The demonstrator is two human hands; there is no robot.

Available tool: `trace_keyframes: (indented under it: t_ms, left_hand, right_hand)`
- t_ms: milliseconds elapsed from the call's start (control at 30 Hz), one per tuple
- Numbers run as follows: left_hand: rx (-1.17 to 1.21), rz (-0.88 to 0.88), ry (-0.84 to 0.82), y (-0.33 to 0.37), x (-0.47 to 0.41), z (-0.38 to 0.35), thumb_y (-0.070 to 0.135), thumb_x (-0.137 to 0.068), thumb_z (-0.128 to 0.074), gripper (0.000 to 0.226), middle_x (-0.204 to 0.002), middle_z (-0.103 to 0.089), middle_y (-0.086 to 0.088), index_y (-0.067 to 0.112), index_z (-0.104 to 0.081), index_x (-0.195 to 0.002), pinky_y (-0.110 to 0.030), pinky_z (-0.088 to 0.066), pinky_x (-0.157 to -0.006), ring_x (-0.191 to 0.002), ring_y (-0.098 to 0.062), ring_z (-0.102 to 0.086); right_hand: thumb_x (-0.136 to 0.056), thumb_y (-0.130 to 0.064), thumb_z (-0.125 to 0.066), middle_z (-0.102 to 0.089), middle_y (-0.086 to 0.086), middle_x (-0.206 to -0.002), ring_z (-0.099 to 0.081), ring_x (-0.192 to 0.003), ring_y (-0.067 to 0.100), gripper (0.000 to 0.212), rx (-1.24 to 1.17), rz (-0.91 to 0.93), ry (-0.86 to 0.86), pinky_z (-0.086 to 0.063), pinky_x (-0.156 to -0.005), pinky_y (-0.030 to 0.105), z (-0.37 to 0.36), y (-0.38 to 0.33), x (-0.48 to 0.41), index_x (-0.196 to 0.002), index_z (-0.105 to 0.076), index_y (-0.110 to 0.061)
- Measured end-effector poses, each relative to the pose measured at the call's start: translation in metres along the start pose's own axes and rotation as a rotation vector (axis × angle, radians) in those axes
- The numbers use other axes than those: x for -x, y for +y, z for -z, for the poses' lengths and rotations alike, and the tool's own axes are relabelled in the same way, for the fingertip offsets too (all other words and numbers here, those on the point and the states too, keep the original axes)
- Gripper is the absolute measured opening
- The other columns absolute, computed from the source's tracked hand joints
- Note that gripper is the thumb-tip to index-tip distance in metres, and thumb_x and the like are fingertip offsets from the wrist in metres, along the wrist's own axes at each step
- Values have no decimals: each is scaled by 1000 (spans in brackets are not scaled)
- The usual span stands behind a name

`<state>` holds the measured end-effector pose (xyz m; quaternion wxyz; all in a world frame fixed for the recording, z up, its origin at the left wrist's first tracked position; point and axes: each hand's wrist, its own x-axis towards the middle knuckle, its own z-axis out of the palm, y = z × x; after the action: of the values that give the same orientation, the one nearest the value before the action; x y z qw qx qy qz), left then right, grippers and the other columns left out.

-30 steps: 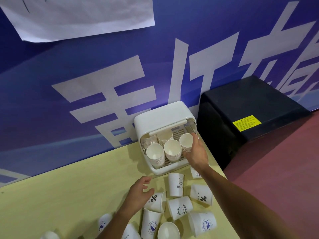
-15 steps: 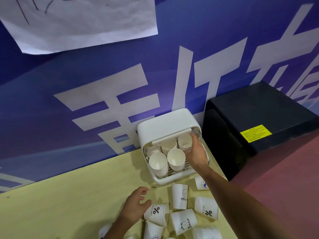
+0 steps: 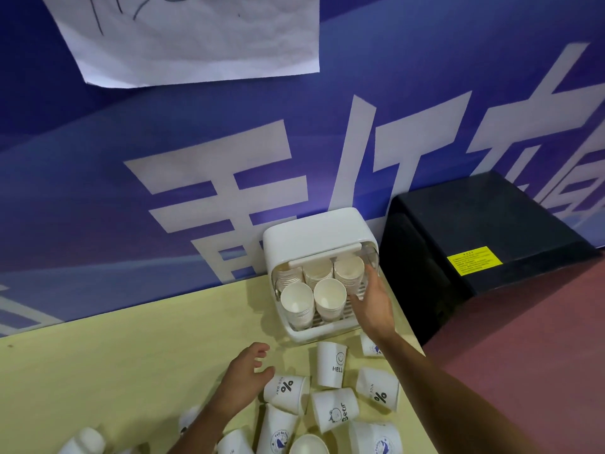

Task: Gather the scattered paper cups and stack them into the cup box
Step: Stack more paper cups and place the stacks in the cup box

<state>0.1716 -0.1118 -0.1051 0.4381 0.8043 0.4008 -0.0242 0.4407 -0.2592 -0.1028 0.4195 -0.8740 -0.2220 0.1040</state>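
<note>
We count five stacks standing in cup box. Many loose cups lie tipped on table just before it. Right hand at box's right side, fingers relaxed, empty. Left hand spread, empty, beside cups. Well underway, we judge.

light: dim, bluish | shadows: soft | edges: wide-angle bend; focus: slightly soft throughout
</note>
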Motion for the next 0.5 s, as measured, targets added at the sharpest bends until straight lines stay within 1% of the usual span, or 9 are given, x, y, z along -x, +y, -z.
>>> trace_keyframes:
  t_ms: [67, 100, 167, 233, 300, 400, 500]
  left_hand:
    - [22, -6, 5, 4, 4, 4, 21, -85, -70, 34, -114, -59, 7, 29, -55, -114, -16, -45, -80, -99, -9, -59]
    - [28, -10, 7, 6, 6, 6, 21, -85, -70, 34, -114, -59, 6, 30, -55, -114, -19, -46, -81, -99, -10, -59]
    - [28, -11, 20, 8, 11, 13, 21, -84, -70, 34, -114, -58, 5, 29, -55, -114, -22, -47, -83, -98, -12, -59]
    - [45, -10, 35, 7, 17, 22, 21, -85, -69, 37, -115, -58, 4, 24, -56, -119, -22, -46, -84, -99, -13, -58]
    - [57, -18, 39, 6, 21, 32, 21, -86, -69, 40, -117, -57, 2, 19, -56, -123, -22, -46, -84, -101, -15, -58]
    - [77, -15, 55, -7, 31, 53, 21, -87, -68, 42, -121, -56, -1, 17, -54, -126, -22, -44, -83, -103, -17, -56]
    - [95, -1, 93, -26, 40, 78, 21, -86, -69, 43, -124, -57, -5, 16, -54, -126, -23, -45, -84, -101, -17, -55]
  right_hand:
    - [-87, -23, -67, -50, 4, -144, -51, -130, 28, 72, -9, -46, 37, -47, -103, 53, -2, -4, 18, -148, -30, -31]
    - [-87, -22, -66, -50, 5, -144, -50, -131, 28, 71, -14, -39, 51, -46, -105, 53, -4, -8, 28, -148, -31, -26]
    - [-88, -21, -64, -49, 7, -145, -47, -132, 27, 67, -40, 3, 64, -45, -105, 48, -7, -19, 45, -148, -33, -19]
    - [-89, -18, -62, -48, 10, -141, -47, -130, 28, 65, -61, 51, 87, -45, -104, 44, -14, -38, 64, -148, -34, -13]
    - [-91, -19, -63, -49, 9, -138, -46, -128, 25, 65, -64, 135, 82, -42, -106, 42, -22, -59, 80, -148, -33, -12]
    - [-91, -20, -63, -49, 8, -140, -45, -128, 24, 65, 2, 301, -46, -42, -105, 40, -43, -95, 100, -149, -35, -12]
    - [-91, -24, -67, -48, 8, -145, -46, -132, 25, 67, 90, 323, -256, -40, -108, 37, -71, -127, 113, -149, -37, -12]
